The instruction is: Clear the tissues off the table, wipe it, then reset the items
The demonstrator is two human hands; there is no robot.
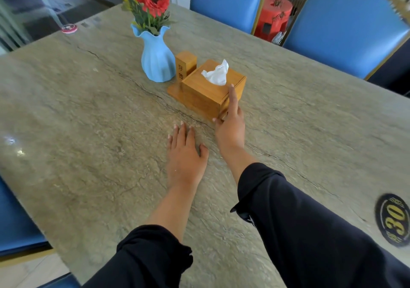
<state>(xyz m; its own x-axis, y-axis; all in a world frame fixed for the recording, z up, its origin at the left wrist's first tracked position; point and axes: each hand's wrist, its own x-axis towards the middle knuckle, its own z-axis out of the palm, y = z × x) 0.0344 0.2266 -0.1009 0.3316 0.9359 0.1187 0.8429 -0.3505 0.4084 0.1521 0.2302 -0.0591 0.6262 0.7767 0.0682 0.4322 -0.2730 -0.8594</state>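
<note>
Your right hand (229,124) touches the square wooden tissue box (213,90) with straight fingers, beside the ribbed blue vase (156,59); your left hand (185,152) lies flat, empty, just before the box

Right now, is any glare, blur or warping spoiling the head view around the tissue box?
Head view: the tissue box and right hand are sharp; glare only at the table's left edge; wide-angle warping bends and smears the blue chairs top right.
</note>
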